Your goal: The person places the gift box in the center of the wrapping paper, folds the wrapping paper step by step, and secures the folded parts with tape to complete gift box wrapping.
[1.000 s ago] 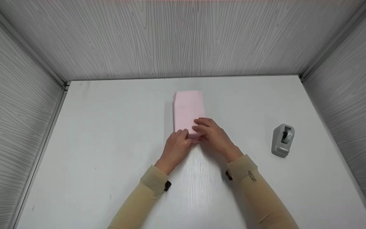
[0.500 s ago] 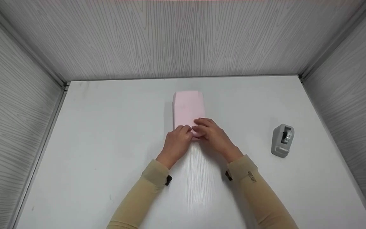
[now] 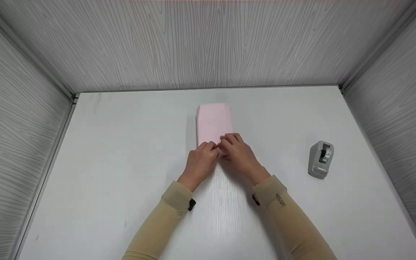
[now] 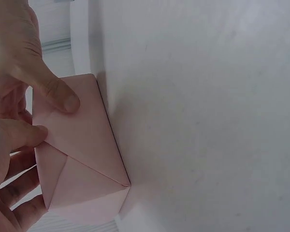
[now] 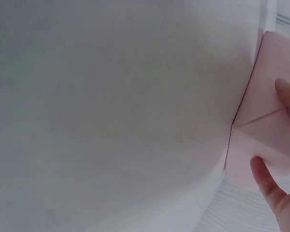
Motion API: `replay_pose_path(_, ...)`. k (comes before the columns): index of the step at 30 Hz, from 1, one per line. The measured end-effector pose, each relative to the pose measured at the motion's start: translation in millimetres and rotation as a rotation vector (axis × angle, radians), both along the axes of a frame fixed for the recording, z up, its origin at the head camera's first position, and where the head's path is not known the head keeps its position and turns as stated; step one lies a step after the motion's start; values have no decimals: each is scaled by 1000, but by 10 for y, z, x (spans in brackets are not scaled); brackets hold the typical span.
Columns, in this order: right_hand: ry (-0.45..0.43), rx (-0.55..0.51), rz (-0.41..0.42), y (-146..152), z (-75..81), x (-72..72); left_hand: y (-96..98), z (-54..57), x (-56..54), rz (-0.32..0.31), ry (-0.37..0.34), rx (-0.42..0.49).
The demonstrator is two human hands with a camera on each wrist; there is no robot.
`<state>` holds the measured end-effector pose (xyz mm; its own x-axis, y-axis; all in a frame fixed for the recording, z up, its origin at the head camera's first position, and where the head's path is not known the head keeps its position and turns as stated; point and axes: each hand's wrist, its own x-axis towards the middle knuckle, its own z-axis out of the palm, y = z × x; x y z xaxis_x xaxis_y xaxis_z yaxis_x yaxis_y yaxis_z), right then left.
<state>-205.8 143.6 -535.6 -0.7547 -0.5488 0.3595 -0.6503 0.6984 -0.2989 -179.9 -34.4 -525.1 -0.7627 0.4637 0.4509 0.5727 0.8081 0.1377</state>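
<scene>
A long box wrapped in pink wrapping paper [image 3: 213, 122] lies lengthwise on the white table in the head view. Both hands meet at its near end. The left hand [image 3: 200, 162] curls its fingers over the top left edge, and its thumb pinches the paper at the upper edge of the end. From the other side, the right hand [image 3: 242, 156] grips the paper, fingers bent over the top and side. In the left wrist view, the right thumb [image 4: 67, 101] presses flat against the end face. Creased triangular folds [image 4: 89, 181] show at this end and on the side nearest that camera.
A grey tape dispenser [image 3: 321, 159] with a roll in it stands on the table to the right of the hands. Grey wood-grain panels [image 3: 208, 43] wall the table [image 3: 128, 151] at the back and both sides.
The left hand has shifted slightly forward and inward. The right hand has moved a little left, its fingers bending more over the end. The box has hardly moved.
</scene>
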Motion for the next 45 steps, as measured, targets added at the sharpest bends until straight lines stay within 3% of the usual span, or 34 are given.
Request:
replay_pose_path(3, 34, 15, -12, -30, -13, -12, -15, 4, -5, 0, -64, 80)
replay_pose_path(9, 5, -14, -17, -42, -6, -18, -137, 52, -1, -39, -187, 203)
replay_pose_path(12, 4, -24, -5, -31, -8, -20, -237, 48, 3, -54, -201, 205)
replay_pose_path(22, -13, 13, -5, 15, -5, -21, -423, -44, 26, -9, -253, 91)
replay_pose_path(30, -20, 7, 34, 57, 26, 15, -350, -82, 38, -4, -199, 119)
replay_pose_path(45, -133, -34, 45, 108, 38, 12, -281, -130, 12, 3, -149, 155)
